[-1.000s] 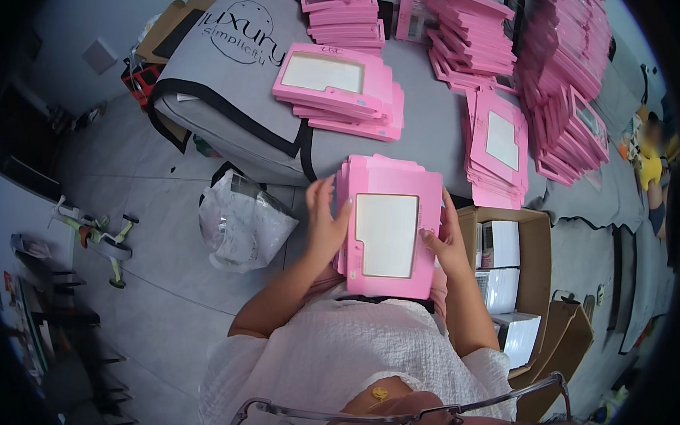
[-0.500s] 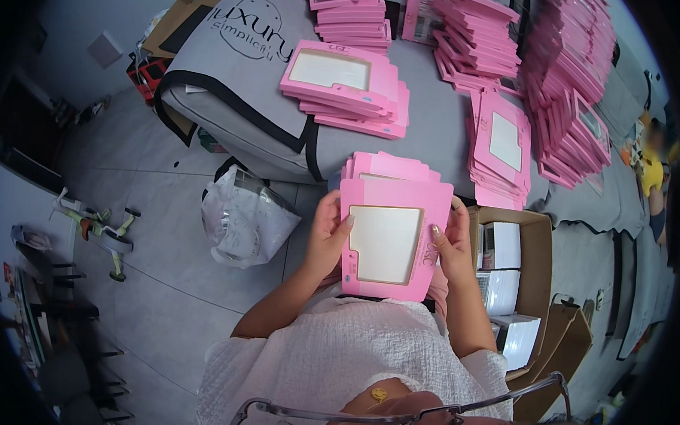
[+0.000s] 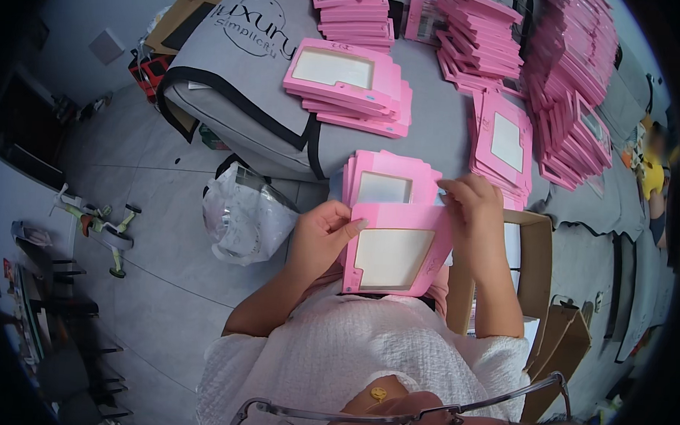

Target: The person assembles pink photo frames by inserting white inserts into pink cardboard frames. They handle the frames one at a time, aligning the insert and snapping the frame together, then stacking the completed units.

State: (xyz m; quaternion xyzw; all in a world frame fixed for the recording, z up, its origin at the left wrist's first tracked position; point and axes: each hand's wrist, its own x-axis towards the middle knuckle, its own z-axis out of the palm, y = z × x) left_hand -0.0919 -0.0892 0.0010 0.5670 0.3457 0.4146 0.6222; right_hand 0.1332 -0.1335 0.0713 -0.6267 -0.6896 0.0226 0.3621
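Note:
A flat pink box [image 3: 395, 252] with a pale window stands tilted at my lap. My left hand [image 3: 324, 238] grips its left edge, thumb on the front and fingers curled behind. My right hand [image 3: 476, 217] is at the box's upper right corner, fingers bent and drawn together; anything between their tips is too small to make out. Just behind this box lies a small stack of similar pink boxes [image 3: 394, 166], partly hidden by it.
On the grey sofa [image 3: 239, 96] lie a fanned pink pile [image 3: 345, 70], another pile [image 3: 501, 139] and tall pink stacks [image 3: 570, 48]. An open cardboard carton [image 3: 535, 257] with white packs is by my right arm. A white plastic bag [image 3: 246, 217] sits on the floor at left.
The held box has dropped lower and tipped, baring more of the stack behind. My right hand has left its right side and risen to the upper corner. My left hand still grips it.

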